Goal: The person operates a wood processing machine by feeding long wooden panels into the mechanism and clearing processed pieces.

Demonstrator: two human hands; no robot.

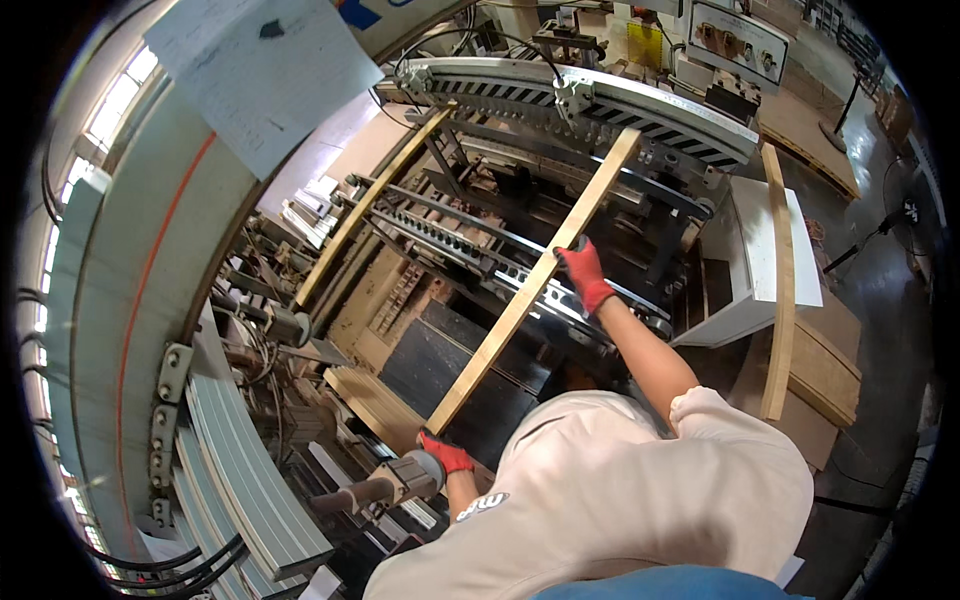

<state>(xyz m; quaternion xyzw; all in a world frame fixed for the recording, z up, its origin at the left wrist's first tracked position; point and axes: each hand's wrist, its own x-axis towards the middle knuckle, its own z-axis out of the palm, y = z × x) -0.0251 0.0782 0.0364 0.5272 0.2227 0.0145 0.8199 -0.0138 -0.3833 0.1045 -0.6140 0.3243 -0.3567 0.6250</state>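
We hold one long wooden strip (520, 302) in two red-gloved hands, and it slants across the machine bed from seven o'clock to one o'clock. Our left hand (450, 455) is near six o'clock, its fingers closed about the strip's near end and partly hidden by one round grey pad (432, 468) just beside it. Our right hand (586, 273), between two and three o'clock, has its fingers wrapped round the strip past its middle. We count two more single strips: a left-hand strip (374, 203) lying along the machine toward ten and eleven o'clock, and a right-hand strip (785, 300) at three o'clock, in front of one white cabinet (755, 250). One stack of boards (370, 400) sits near eight o'clock; we cannot tell how many it holds. From twelve to two o'clock runs one beam (640, 110) with black stripes, and we see two pale fittings (573, 94) along its upper edge. One sheet of paper (265, 85) hangs toward ten to eleven o'clock.
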